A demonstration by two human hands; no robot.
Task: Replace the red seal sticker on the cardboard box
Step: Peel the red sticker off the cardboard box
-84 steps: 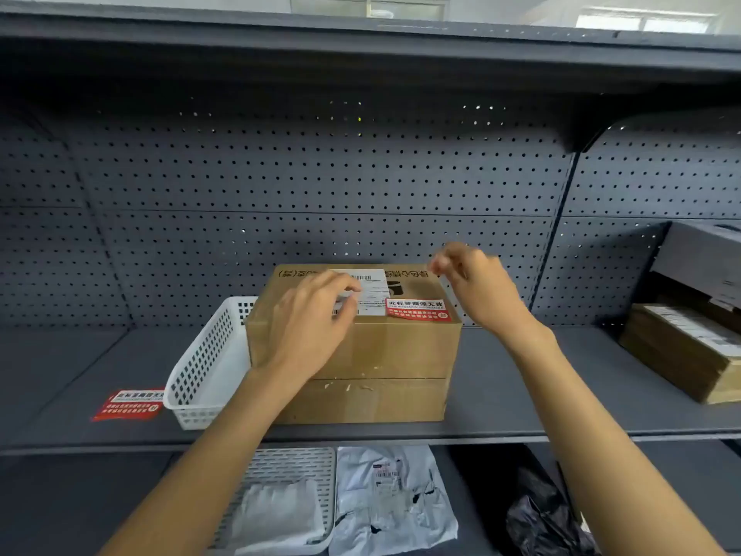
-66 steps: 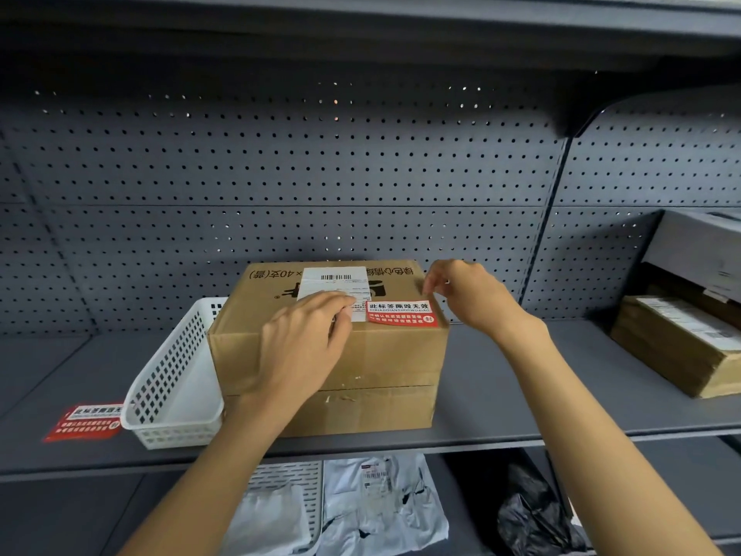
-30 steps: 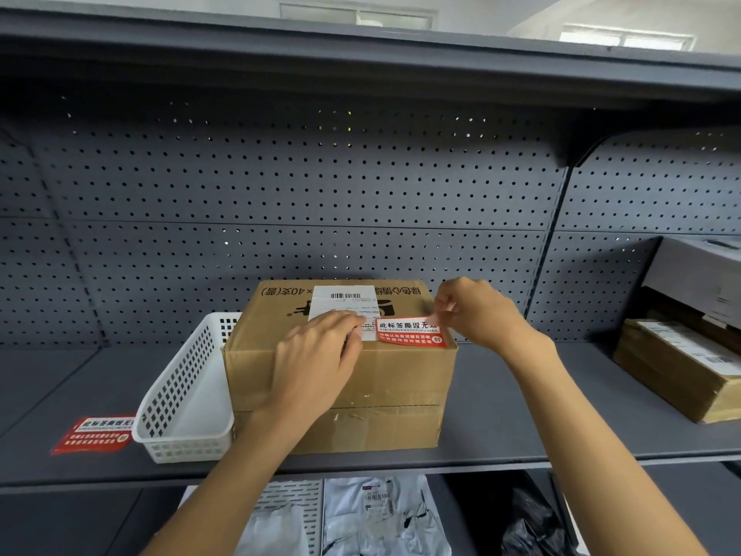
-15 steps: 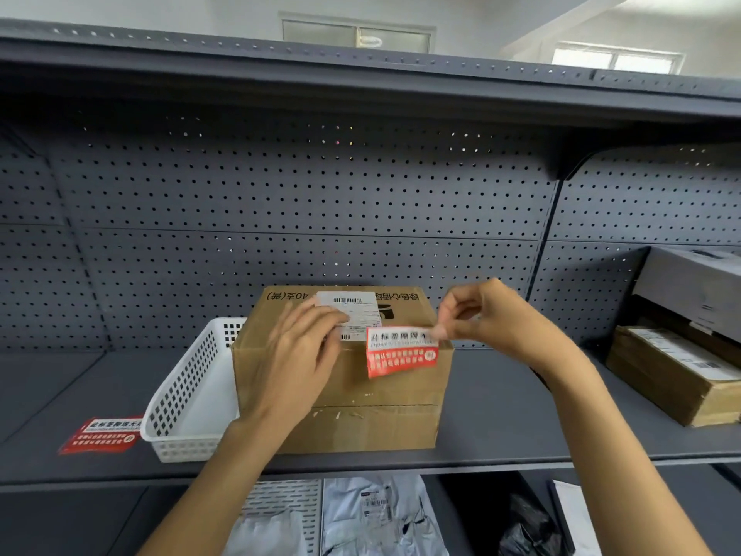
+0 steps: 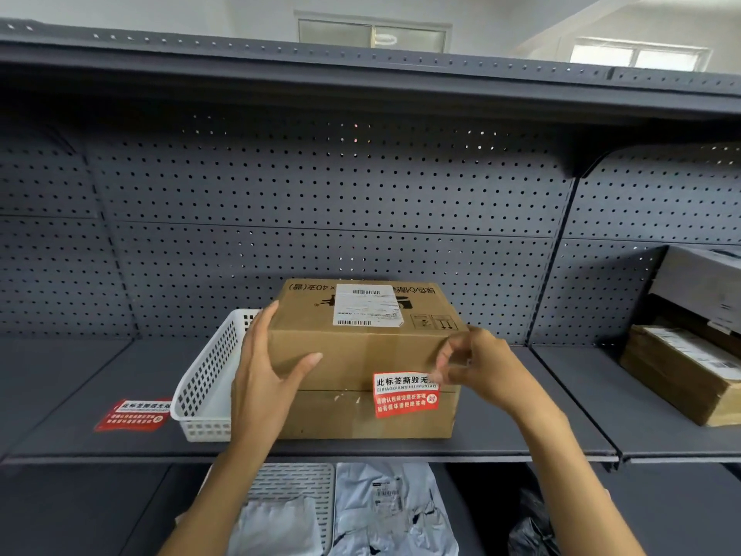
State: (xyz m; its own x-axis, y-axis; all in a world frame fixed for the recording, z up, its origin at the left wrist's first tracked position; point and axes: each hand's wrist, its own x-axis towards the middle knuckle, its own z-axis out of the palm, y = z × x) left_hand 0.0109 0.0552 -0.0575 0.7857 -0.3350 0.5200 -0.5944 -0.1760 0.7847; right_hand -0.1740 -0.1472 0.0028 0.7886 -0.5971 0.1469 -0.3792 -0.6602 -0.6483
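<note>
You face a dark grey metal shelving unit (image 5: pixel 120 379) backed by a perforated panel (image 5: pixel 320 202), with pinpoints of light showing through some holes. Above its top shelf (image 5: pixel 361 78) you see a pale wall (image 5: pixel 160 10) and two windows (image 5: pixel 373 34), the right one brightly lit.

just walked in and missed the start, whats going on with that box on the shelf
A person is swapping the seal on a cardboard box on a grey shelf. The right hand pinches a red seal sticker by its top corner in front of the box. The left hand steadies the box's left side. Another red sticker lies beside a white basket.
</note>
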